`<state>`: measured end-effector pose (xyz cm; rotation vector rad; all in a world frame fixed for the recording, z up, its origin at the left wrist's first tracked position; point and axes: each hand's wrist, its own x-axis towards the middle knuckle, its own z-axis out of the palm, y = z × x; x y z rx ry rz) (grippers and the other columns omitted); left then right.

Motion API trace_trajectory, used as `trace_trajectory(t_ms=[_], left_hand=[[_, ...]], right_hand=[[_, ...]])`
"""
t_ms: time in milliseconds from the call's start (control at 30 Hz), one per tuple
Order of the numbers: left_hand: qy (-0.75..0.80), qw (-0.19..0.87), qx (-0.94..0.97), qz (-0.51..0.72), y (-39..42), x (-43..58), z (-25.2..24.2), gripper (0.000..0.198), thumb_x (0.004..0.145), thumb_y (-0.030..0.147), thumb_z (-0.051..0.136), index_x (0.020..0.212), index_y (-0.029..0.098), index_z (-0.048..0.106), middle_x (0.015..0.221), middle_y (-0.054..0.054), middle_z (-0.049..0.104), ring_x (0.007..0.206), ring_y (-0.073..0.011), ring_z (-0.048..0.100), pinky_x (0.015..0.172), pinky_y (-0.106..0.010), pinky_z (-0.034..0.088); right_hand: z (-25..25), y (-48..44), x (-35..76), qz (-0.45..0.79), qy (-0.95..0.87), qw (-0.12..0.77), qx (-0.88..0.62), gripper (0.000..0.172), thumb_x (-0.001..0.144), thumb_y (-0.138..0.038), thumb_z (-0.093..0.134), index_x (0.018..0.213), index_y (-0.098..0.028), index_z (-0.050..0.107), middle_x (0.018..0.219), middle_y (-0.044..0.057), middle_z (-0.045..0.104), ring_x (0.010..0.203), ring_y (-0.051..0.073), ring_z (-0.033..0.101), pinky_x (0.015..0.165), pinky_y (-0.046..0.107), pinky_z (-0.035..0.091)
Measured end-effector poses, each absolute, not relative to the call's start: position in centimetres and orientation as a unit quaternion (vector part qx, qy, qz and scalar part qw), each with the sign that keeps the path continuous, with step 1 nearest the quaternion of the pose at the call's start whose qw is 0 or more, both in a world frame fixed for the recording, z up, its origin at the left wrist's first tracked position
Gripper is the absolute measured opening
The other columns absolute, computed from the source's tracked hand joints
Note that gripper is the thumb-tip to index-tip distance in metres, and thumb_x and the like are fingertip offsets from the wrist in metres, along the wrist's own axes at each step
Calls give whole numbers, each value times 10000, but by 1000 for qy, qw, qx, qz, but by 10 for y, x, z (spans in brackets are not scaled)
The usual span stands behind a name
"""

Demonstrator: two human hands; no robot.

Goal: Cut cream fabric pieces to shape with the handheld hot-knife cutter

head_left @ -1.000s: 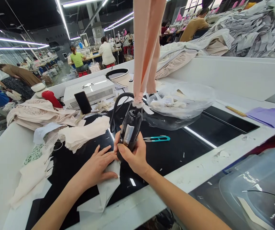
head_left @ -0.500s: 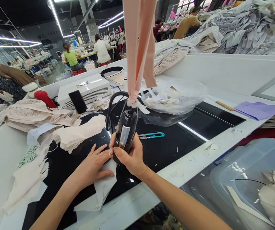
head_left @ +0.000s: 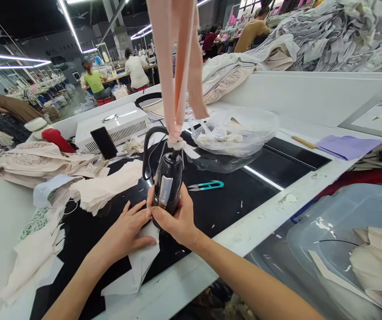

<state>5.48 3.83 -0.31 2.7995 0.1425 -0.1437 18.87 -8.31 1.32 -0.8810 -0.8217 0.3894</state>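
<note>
On the glossy black flat worktop (head_left: 224,213), below a long peach fabric strip (head_left: 171,66) knotted just above the tool and a clear plastic bag (head_left: 244,153) of pale scraps, lies a pale, thin, angular sheet (head_left: 146,258). The left hand (head_left: 126,231) rests on it palm down, fingers spread, while the right hand (head_left: 176,218) wraps round a black corded hand tool (head_left: 174,171), near upright beside the left fingertips, its lower end hidden. Turquoise-handled metal snips (head_left: 211,183) lie just beyond.
</note>
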Motion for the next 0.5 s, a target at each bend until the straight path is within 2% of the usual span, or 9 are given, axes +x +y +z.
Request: trace_trajectory(t_ms=[300, 500], left_hand=[[29, 169, 985, -22, 41, 53, -9, 711, 885, 225, 769, 1513, 274, 442, 1558, -108, 491, 1494, -349, 370, 1197, -741, 180], [27, 160, 986, -21, 42, 53, -12, 736, 870, 236, 787, 1518, 252, 439, 1546, -128, 502, 1485, -375, 378, 1177, -761, 210]], right_hand=[[9, -80, 188, 192, -391, 800, -413, 328, 779, -444, 751, 959, -264, 545, 784, -1, 571, 669, 170, 521, 561, 309, 490], [14, -85, 184, 191, -374, 809, -411, 318, 763, -424, 750, 932, -259, 538, 792, -9, 540, 674, 163, 501, 633, 342, 479]])
